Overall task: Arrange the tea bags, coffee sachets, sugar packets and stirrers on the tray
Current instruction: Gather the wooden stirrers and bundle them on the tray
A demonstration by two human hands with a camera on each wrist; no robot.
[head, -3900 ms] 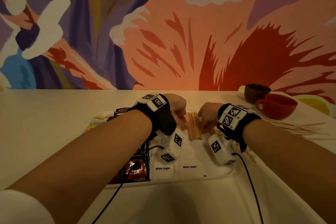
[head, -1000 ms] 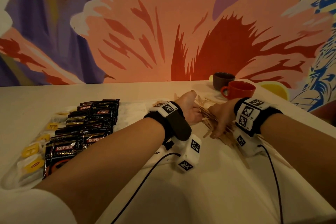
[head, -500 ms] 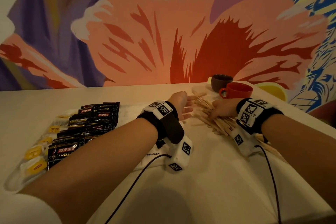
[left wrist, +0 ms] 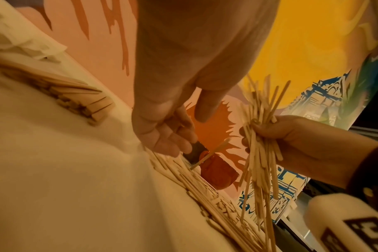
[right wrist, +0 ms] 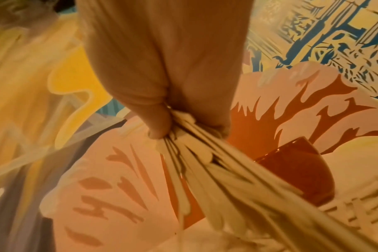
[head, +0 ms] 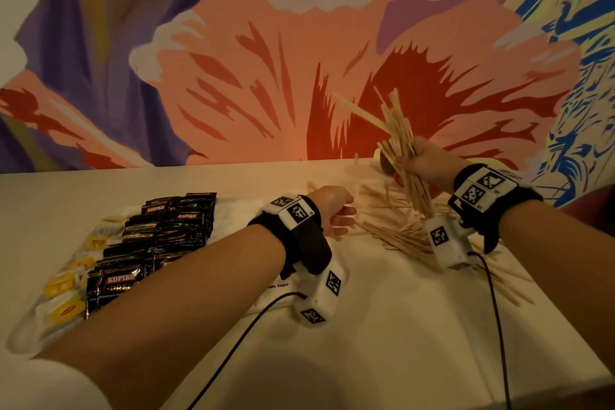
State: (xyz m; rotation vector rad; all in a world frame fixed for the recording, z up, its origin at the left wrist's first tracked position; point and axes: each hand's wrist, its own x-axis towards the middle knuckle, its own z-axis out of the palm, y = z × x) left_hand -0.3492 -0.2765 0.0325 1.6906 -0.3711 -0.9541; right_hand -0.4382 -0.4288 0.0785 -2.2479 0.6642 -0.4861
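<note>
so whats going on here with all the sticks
A person is sorting drink supplies. Their right hand grips a messy bunch of wooden stirrers lifted above a loose pile of stirrers on the table. The left hand hovers by that pile, holding nothing. On the tray, coffee sachets and tea bags already lie in rows.

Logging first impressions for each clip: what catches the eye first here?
The right hand grips a splayed bundle of wooden stirrers, raised above the loose stirrers strewn on the table. The left hand hovers beside them, while dark coffee sachets lie in rows at left.
</note>
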